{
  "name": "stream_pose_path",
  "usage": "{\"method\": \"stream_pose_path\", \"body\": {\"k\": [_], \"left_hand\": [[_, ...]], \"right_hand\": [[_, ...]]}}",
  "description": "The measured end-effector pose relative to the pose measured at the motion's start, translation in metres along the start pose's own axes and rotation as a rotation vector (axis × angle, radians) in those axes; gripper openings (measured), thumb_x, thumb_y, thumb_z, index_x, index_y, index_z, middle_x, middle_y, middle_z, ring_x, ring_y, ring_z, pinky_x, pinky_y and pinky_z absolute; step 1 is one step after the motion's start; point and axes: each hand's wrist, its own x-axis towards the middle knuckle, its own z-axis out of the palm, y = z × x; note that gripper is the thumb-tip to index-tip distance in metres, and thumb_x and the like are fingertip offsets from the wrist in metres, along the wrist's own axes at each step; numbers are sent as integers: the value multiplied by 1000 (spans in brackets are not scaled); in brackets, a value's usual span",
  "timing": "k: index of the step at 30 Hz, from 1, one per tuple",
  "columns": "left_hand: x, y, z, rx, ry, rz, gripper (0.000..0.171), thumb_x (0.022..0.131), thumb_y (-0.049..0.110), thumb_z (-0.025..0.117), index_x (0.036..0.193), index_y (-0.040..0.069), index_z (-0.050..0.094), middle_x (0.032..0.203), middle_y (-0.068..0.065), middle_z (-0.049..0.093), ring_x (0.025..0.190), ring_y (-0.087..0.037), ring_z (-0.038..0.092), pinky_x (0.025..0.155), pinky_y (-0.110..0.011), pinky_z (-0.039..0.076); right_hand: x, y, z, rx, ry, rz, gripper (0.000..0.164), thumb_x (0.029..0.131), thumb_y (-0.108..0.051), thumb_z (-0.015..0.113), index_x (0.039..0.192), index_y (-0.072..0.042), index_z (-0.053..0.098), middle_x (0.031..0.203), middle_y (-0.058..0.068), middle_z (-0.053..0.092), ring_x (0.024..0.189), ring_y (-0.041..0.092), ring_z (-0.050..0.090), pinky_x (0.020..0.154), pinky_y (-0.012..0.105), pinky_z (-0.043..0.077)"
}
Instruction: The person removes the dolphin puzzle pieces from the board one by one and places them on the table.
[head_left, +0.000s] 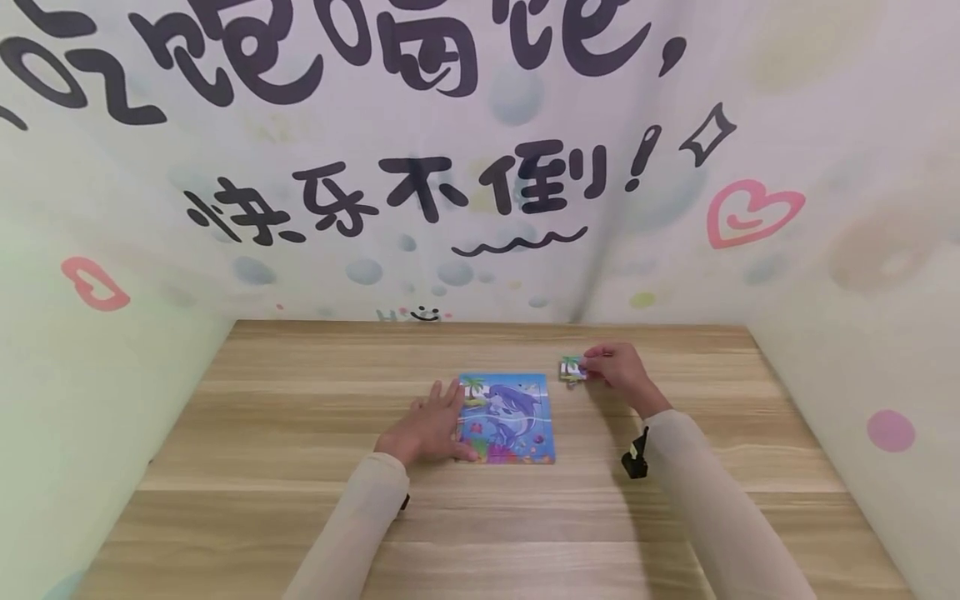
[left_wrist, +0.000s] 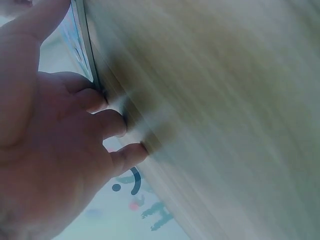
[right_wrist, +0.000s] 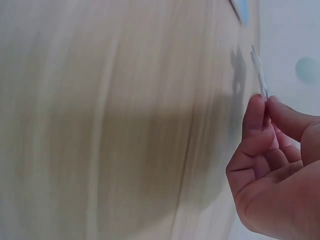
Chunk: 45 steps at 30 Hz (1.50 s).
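Note:
A square dolphin jigsaw puzzle [head_left: 513, 417], with a palm tree at its upper left, lies flat on the wooden table. My left hand [head_left: 431, 423] rests along its left edge, the thumb at the lower left corner; in the left wrist view the fingers of this hand [left_wrist: 65, 125] are spread, with tips down on the tabletop. Beyond the puzzle's upper right corner, my right hand [head_left: 621, 371] pinches a small puzzle piece [head_left: 572, 368] showing a palm tree. Seen edge-on in the right wrist view, the piece [right_wrist: 260, 72] stands between thumb and forefinger, above its shadow.
The wood-grain table [head_left: 300, 500] meets a white back wall [head_left: 322, 283] with black lettering and painted bubbles. Side walls rise at left and right. A small black device [head_left: 636, 457] sits at the right wrist.

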Motion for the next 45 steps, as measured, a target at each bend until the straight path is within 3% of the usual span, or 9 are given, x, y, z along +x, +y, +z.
{"method": "stream_pose_path", "body": {"k": [5,10,14,24,33,38,41,45], "left_hand": [[-1,2,0,9,3,1,113,79,60,73,158,4,15,167,-13,5,152,-38,2,119,-60,14],[-2,4,-1,18,-4,-4,112,80,59,73,158,3,16,167,-13,5,152,-39,3,119,-60,14],[-2,5,-1,10,-10,-10,111,80,57,74,158,3,16,167,-13,5,152,-39,2,119,-60,13],[1,4,-1,9,-24,-11,112,80,57,74,158,4,15,167,-13,3,153,-38,0,120,-58,12],[2,5,-3,1,-29,-9,113,80,59,73,159,5,13,167,-12,2,153,-37,-2,120,-58,10],[2,4,-3,-11,-30,-21,113,80,58,74,159,6,13,167,-11,1,153,-36,-3,120,-58,9],[1,3,-4,-12,-30,-24,113,80,57,74,159,6,12,167,-10,1,153,-35,-3,120,-58,9],[0,4,-5,-29,-34,-23,113,79,57,75,159,7,12,167,-10,1,153,-35,-3,120,-58,8]], "right_hand": [[1,6,-7,-14,-6,5,19,96,-10,64,105,7,68,91,9,69,71,14,57,57,24,41],[3,10,-9,-29,6,15,18,95,-8,64,104,7,68,95,12,69,73,12,59,62,22,48],[4,14,-6,-112,22,2,18,96,-10,64,104,6,68,98,16,69,78,15,61,67,23,52],[2,18,4,-328,97,-55,15,95,-15,65,98,-2,70,94,12,70,79,22,55,65,28,42],[-1,12,1,-281,146,-22,23,97,-20,60,107,-1,69,104,17,69,86,25,59,67,29,44],[-2,0,13,-319,128,-159,26,96,-20,63,111,1,69,106,19,70,92,30,65,75,39,53],[-2,-9,29,-349,28,-294,24,95,-14,66,111,3,70,103,19,71,94,31,66,80,43,55],[-5,-20,51,-430,-121,-401,22,91,-11,70,110,0,71,102,15,71,95,29,64,86,44,54]]}}
